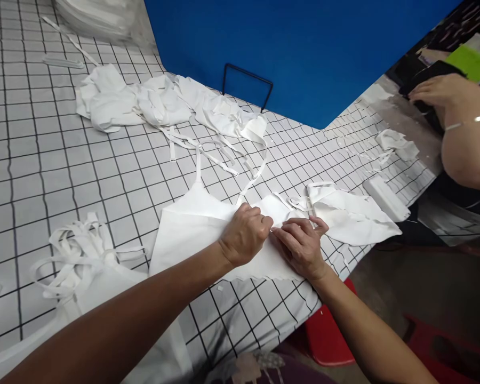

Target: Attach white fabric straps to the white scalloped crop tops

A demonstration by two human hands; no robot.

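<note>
A white camisole (192, 232) with thin straps lies spread on the checked tablecloth in front of me. My left hand (246, 234) is closed over its upper edge near the middle, with thumb and fingertips pressed together. Just right of it, my right hand (302, 245) pinches the same cloth, its fingertips almost touching the left ones. The exact bit of fabric between the fingertips is hidden. One strap (198, 165) stretches up from the camisole's left peak. Beyond my right hand lies another crumpled white cloth piece (348, 210).
Crumpled white garments (164, 101) with loose straps lie farther back, before a blue board (264, 48) with a black wire stand (248, 72). A bundle of white straps (80, 261) is at left. A white box-like object (386, 197) and another person's arm (464, 122) are at right.
</note>
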